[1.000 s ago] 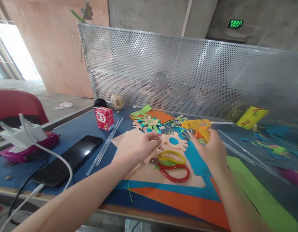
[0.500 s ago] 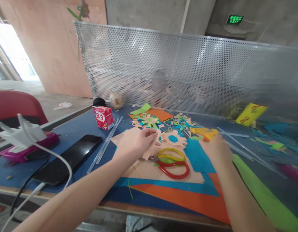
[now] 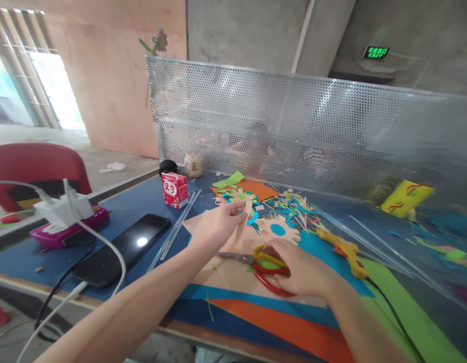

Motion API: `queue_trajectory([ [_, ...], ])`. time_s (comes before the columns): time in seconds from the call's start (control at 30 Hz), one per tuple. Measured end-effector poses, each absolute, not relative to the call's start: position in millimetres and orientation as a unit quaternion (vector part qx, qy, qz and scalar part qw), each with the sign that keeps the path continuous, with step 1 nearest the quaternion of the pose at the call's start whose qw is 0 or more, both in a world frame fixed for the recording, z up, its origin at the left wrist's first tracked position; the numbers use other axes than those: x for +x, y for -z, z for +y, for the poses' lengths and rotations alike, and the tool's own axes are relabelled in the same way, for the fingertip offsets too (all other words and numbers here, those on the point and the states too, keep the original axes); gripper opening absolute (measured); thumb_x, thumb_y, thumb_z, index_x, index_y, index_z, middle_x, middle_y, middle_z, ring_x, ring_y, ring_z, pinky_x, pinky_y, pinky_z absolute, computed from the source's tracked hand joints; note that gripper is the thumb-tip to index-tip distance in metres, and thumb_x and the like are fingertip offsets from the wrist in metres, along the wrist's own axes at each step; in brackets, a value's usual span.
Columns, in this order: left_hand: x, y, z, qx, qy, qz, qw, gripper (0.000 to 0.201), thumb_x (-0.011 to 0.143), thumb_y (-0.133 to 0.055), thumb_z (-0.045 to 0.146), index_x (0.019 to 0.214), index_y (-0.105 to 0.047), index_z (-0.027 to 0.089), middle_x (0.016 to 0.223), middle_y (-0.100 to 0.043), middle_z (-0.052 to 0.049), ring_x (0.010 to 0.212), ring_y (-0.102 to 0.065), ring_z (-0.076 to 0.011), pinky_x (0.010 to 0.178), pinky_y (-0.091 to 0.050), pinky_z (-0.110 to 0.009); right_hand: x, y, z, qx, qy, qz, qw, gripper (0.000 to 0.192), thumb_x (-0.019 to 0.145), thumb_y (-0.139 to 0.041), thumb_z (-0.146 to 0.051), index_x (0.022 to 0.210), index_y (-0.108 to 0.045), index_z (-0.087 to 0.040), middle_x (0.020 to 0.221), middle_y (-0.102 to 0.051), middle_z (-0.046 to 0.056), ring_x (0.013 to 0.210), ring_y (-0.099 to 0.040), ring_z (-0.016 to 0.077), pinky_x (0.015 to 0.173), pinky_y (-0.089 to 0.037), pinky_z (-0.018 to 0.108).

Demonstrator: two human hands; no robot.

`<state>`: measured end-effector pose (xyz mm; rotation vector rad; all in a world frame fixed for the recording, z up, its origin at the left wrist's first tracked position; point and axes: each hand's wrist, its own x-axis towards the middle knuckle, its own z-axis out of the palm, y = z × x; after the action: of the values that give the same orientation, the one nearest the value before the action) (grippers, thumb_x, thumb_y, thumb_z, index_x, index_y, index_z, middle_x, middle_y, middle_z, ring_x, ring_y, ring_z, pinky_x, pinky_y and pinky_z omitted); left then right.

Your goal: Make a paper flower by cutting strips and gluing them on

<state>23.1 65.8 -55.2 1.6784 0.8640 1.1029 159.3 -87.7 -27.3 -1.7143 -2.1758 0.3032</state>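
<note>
My left hand (image 3: 218, 222) pinches a narrow peach paper strip (image 3: 248, 207) between thumb and fingers, above sheets of peach paper (image 3: 203, 275). My right hand (image 3: 303, 267) is closed round the yellow and red handles of the scissors (image 3: 264, 283). Their blades point left, below my left hand, and lie over the paper. Just beyond the scissors is a peach paper flower with a blue centre (image 3: 278, 230). Farther back sits a layered green, blue and peach paper flower (image 3: 239, 194). To the right, a yellow hot glue gun (image 3: 347, 253) rests on blue paper.
On the left are a phone (image 3: 123, 247), a white charger on a purple base (image 3: 69, 229) and a red drink carton (image 3: 175, 190). Clear glue sticks (image 3: 176, 227) lie beside them. Paper scraps (image 3: 294, 204) and a yellow packet (image 3: 406, 198) are near the perforated metal screen (image 3: 286, 121).
My right hand has let go of the glue gun, which now lies on the paper, and has moved left onto the scissors' handles. The left hand still holds the paper strip.
</note>
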Motion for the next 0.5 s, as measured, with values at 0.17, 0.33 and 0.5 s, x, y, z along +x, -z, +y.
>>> queue_trajectory([
  [0.17,21,37,65,0.683,-0.462,0.317,0.469,0.039,0.069,-0.054,0.019,0.107,-0.06,0.016,0.086,-0.068,-0.007,0.074,-0.062,-0.0179,0.061,-0.049,-0.026,159,32,-87,-0.619,-0.09,-0.762,0.166,0.028,0.07,-0.053,-0.024,0.098,-0.055,-0.023,0.104,-0.054,0.007,0.097,-0.051,0.0224,0.085,-0.042,0.035],
  [0.33,6,7,66,0.651,-0.586,0.242,0.417,0.044,0.071,-0.053,0.019,0.114,-0.053,0.015,0.105,-0.063,-0.008,0.085,-0.061,-0.0163,0.07,-0.049,-0.026,163,30,-86,-0.613,-0.075,-0.762,0.194,0.038,0.063,-0.047,-0.008,0.096,-0.054,-0.025,0.106,-0.054,0.004,0.096,-0.053,0.0186,0.083,-0.043,0.03],
  [0.5,-5,0,74,0.547,-0.683,0.304,0.376,0.033,0.071,-0.054,0.024,0.103,-0.059,0.015,0.098,-0.064,-0.008,0.071,-0.062,-0.0135,0.051,-0.047,-0.019,175,23,-83,-0.678,-0.017,-0.67,0.303,0.032,0.068,-0.049,-0.021,0.1,-0.045,-0.023,0.1,-0.057,0.006,0.094,-0.055,0.0209,0.078,-0.044,0.033],
])
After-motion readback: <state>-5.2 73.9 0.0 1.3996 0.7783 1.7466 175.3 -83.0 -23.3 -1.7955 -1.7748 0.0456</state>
